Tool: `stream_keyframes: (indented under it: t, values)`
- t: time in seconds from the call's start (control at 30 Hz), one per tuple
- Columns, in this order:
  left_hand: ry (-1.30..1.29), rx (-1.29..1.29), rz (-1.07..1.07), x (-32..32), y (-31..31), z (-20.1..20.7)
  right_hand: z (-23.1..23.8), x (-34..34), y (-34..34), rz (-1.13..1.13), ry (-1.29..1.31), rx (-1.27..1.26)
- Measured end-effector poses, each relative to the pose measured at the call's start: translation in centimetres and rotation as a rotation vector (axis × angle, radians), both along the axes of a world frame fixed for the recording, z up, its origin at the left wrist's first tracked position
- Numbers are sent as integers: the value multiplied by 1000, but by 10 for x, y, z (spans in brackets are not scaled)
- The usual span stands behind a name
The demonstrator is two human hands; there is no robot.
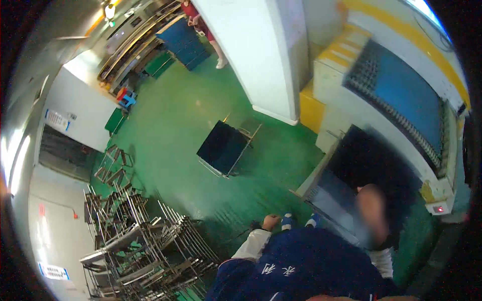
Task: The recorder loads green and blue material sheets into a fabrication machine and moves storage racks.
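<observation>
My left hand (271,222) hangs low beside my dark blue apron (306,261), its fingers curled in, with nothing seen in it. To the right my right hand (371,210) is smeared by motion. It is over or against a dark, flat-topped cart or stack (369,155) beside a conveyor machine. Whether it touches or grips anything there, I cannot tell. A grey, flat side panel (334,198) of that cart or stack shows just left of the hand.
A low wheeled cart with a black top (223,148) stands mid-floor. Metal stands (145,246) are heaped at the lower left. The conveyor (409,103) runs along the right, near a white pillar (251,55). Beside blue stacked crates (183,42), another person (203,27) stands far off.
</observation>
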State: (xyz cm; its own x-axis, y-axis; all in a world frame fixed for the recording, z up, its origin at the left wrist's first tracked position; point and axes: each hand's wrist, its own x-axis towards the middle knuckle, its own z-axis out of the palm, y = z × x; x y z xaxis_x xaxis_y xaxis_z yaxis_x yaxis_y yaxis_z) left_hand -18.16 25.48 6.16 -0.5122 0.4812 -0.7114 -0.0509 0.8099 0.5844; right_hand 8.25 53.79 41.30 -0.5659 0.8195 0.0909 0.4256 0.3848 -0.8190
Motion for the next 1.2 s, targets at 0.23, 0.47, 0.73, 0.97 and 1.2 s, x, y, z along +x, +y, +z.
stream_keyframes:
  t: [0.23,0.47,0.73,0.97,1.2]
  values:
    - [22,-71,-52,-3,-9,20,-5,-22,-18,87,-152,290]
    - [-66,-71,128,-9,-35,12,-19,-31,-18,83,-245,380]
    - [-96,-74,154,-13,-54,-10,-26,-45,-19,64,-288,363]
    - [-5,-74,30,-16,-58,-17,-43,-37,-12,-49,-391,201]
    - [-106,-63,168,-19,-46,-10,-79,22,-9,-193,-688,220]
